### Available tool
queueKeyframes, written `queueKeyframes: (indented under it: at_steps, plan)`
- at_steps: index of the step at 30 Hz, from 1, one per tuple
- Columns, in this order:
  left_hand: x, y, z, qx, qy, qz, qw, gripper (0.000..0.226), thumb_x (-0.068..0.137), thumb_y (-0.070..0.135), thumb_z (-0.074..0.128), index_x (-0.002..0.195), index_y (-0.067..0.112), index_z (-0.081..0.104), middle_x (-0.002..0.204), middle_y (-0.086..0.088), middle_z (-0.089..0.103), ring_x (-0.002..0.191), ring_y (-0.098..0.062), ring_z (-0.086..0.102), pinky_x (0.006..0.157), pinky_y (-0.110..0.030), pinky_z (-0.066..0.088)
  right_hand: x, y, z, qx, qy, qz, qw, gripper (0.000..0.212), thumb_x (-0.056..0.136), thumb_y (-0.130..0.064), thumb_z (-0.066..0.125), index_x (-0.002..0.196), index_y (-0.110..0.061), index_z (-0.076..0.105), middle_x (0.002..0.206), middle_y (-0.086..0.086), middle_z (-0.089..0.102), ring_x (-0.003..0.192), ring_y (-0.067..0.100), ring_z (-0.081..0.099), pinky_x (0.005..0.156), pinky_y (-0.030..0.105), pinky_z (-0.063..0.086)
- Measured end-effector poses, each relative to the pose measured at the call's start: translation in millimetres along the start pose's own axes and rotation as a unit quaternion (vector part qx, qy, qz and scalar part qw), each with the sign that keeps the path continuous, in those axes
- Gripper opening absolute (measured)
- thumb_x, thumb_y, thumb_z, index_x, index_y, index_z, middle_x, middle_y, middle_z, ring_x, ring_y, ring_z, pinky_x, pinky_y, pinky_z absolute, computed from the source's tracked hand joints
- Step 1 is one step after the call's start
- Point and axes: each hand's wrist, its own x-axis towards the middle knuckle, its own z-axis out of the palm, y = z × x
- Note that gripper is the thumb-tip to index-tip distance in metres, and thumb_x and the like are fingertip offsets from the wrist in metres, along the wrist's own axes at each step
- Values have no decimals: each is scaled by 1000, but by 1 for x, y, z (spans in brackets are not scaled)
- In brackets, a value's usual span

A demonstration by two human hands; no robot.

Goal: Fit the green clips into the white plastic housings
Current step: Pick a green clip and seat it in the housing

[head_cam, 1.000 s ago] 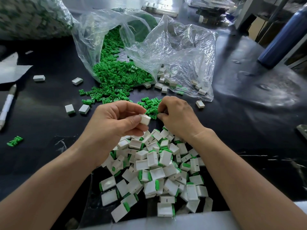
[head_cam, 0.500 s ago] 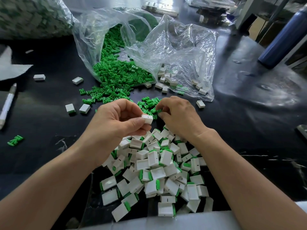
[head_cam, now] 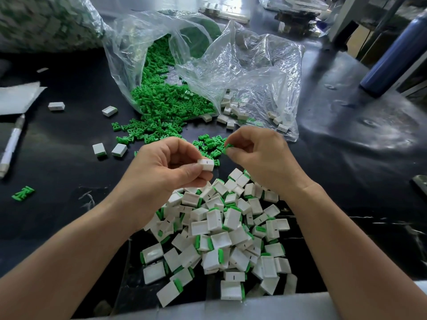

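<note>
White housing (head_cam: 206,164): pinched between my thumb and fingertips at the centre of the frame, lifted off the worktop, with a short dark slit on the face turned towards me.
Left hand (head_cam: 166,167): curled round that housing, thumb on its near side.
Green clip (head_cam: 227,147): nipped at my fingertips just up and right of the housing, close to it but not touching.
Right hand (head_cam: 258,158): fingers curled in, pinching the clip (only a bit of green shows past them).
Heap of housings (head_cam: 221,227): directly below both hands in the lower middle, jumbled at all angles, many with a green edge showing.
Loose clips (head_cam: 143,132): spilled on the worktop above my left hand, with a smaller cluster (head_cam: 209,144) between the two hands.
Clip bag (head_cam: 129,42): clear plastic, upper middle, lying open with green clips pouring from its mouth.
Second bag (head_cam: 265,65): clear, just right of the first, a few white housings inside near its lower edge.
Stray housings (head_cam: 99,149): a pair left of my left hand.
Pen (head_cam: 11,146): left edge, lying slanted.
Blue bottle (head_cam: 392,56): upper right.
Worktop (head_cam: 346,158): black and glossy.
</note>
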Motion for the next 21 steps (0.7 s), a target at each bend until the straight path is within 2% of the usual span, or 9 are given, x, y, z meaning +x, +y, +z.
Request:
queueKeyframes:
  at_steps: [2, 3, 7, 10, 15, 18, 21]
  plan:
    - [1, 0, 0, -7, 16, 1, 1000, 14, 76, -10, 55, 76, 3, 53, 62, -9, 69, 60, -17, 69, 54, -21, 54, -2, -4, -2, 64, -8, 1, 998, 15, 83, -14, 66, 76, -27, 62, 69, -15, 61, 67, -4, 57, 69, 12, 47]
    - [2, -1, 0, -10, 24, 2, 1000, 14, 76, -10, 55, 77, 4, 53, 62, -9, 68, 59, -17, 69, 53, -21, 55, -3, -6, -3, 90, -13, 0, 996, 18, 82, -13, 67, 74, -28, 61, 69, -13, 62, 66, -4, 57, 69, 15, 49]
    - [3, 0, -2, -32, 34, 0, 999, 20, 67, 0, 59, 86, 6, 58, 63, -7, 69, 59, -16, 69, 53, -21, 54, -7, -12, -3, 144, -25, -12, 989, 19, 82, -9, 66, 78, -27, 62, 72, -4, 64, 72, 20, 62, 77, 39, 53]
    - [3, 0, -3, -40, 28, -4, 999, 22, 62, 2, 59, 84, 3, 61, 65, -8, 70, 60, -15, 69, 55, -20, 54, -8, -15, 0, 168, -31, -15, 985, 22, 82, -5, 65, 79, -27, 62, 77, 5, 67, 79, 31, 63, 80, 49, 52]
    - [3, 0, -3, -55, 28, -3, 998, 24, 56, 2, 61, 80, 3, 58, 65, -8, 69, 60, -17, 69, 55, -20, 54, -9, -17, 1, 184, -34, -19, 982, 22, 82, -5, 65, 75, -24, 58, 76, 7, 67, 77, 29, 65, 80, 48, 53]
    - [3, 1, -4, -44, 28, -1, 999, 22, 60, 6, 59, 83, 5, 60, 66, -7, 70, 61, -17, 69, 54, -21, 55, -9, -19, 1, 183, -39, -23, 982, 22, 82, -4, 65, 74, -24, 58, 76, 6, 67, 76, 27, 65, 80, 47, 53]
    - [4, 1, -4, -88, 31, -18, 995, 24, 63, 6, 56, 86, 5, 61, 68, -6, 70, 62, -16, 69, 54, -20, 55, -9, -20, 2, 180, -44, -24, 982, 22, 82, -4, 64, 74, -24, 58, 76, 7, 66, 76, 27, 65, 80, 47, 53]
